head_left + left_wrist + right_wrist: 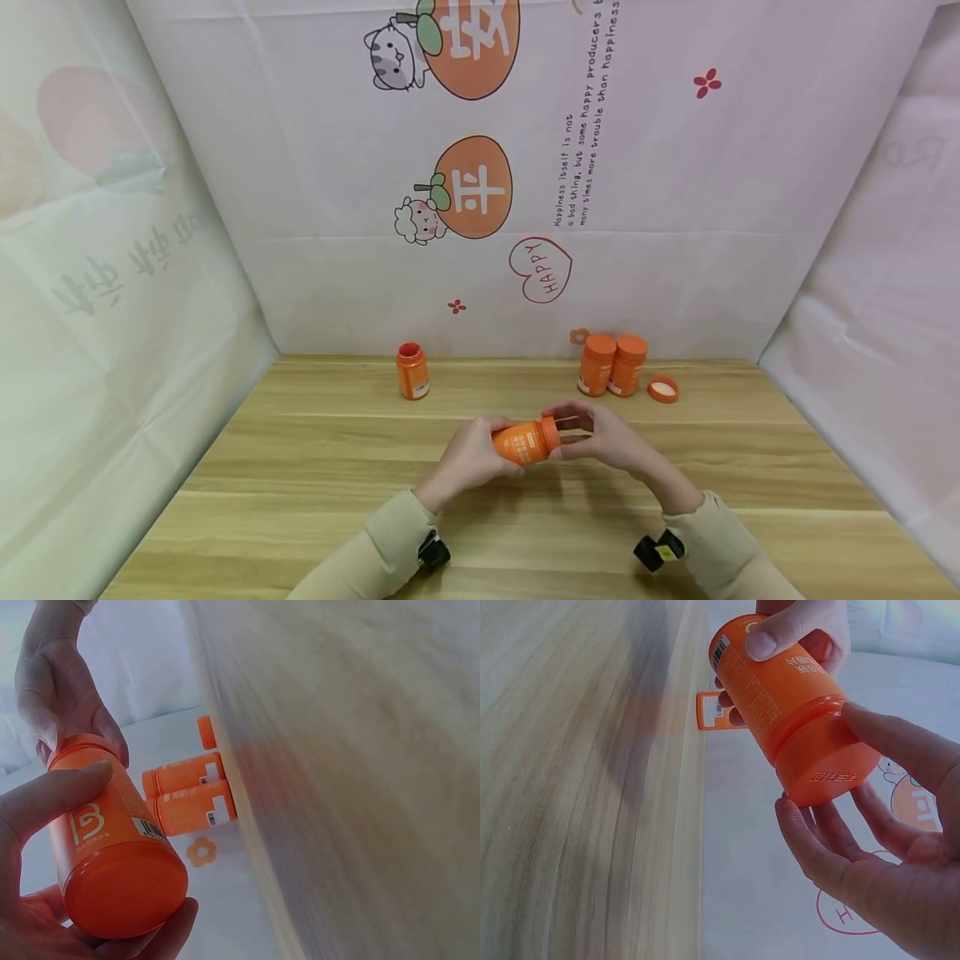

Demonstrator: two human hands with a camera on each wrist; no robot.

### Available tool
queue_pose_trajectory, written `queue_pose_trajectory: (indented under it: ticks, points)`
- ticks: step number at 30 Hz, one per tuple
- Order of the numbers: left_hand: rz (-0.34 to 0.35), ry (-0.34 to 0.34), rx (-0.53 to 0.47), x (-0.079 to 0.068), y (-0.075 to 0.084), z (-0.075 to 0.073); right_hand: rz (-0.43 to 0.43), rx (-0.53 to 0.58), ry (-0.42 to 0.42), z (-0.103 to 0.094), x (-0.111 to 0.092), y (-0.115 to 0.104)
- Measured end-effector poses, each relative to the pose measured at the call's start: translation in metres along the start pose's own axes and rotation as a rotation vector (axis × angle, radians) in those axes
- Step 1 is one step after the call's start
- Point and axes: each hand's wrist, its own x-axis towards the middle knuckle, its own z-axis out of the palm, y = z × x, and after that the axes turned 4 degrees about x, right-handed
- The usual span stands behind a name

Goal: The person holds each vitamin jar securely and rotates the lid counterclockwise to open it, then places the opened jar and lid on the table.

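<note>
While the left hand (pixel 474 454) grasps the bottle (pixel 521 444) round its body, the right hand (pixel 602 435) (the nearer one to that end) pinches the lid (pixel 551 433); the bottle lies tilted between both grips, its long axis running from left to right.

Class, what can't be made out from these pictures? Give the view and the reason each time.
Inside of the held bottle: hidden in all views by its walls and cap.
Small print on its label: blurred, right wrist view.
Contents of the open bottle: too small, head view.
Some fingertips of the right hand: behind the held bottle, left wrist view.
Sleeves: cut off by the head view's bottom edge.
</note>
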Motion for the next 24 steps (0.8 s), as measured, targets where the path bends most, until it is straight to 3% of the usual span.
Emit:
queue_pose_trajectory:
  ticks: [6, 11, 24]
  points:
    - [0.006, 0.001, 0.005, 0.000, 0.000, 0.000, 0.076, -0.055, 0.020, 0.002, 0.001, -0.003]
    - [0.019, 0.003, 0.014, 0.000, 0.000, 0.000, 0.154, -0.013, 0.019, 0.002, 0.004, -0.006]
    - [0.017, -0.005, 0.031, 0.000, 0.002, 0.000, 0.295, -0.074, -0.051, 0.000, 0.011, -0.005]
